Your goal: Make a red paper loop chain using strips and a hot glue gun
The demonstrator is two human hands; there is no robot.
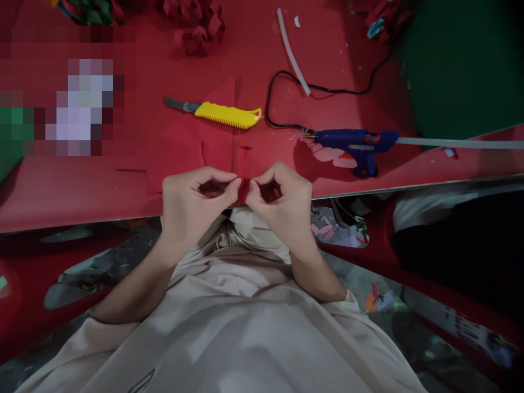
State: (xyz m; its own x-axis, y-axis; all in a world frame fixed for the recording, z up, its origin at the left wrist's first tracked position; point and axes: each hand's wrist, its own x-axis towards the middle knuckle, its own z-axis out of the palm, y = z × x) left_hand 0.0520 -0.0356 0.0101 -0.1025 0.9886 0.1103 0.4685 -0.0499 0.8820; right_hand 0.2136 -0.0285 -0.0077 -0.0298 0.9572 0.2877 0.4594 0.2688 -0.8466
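Note:
At the table's near edge, my left hand (pixel 196 199) and my right hand (pixel 282 199) pinch a narrow red paper strip (pixel 244 158) from its two sides. Thumb and forefinger are closed on each hand; the strip's lower part is partly hidden by the fingertips. Beyond my left hand lie flat red paper pieces (pixel 180 147). A yellow utility knife (pixel 229 113) with its blade out rests on them, pointing left. Right of my right hand, a blue glue gun (pixel 356 143) lies on its side, a long glue stick (pixel 458 143) sticking out of its back.
Curled red paper loops (pixel 196 27) sit at the back of the red table (pixel 327 60). A loose glue stick (pixel 292 52) lies near the black cord (pixel 268 98). A green surface (pixel 470 71) is at the right. Red chairs (pixel 24 284) flank me, with paper scraps on the floor.

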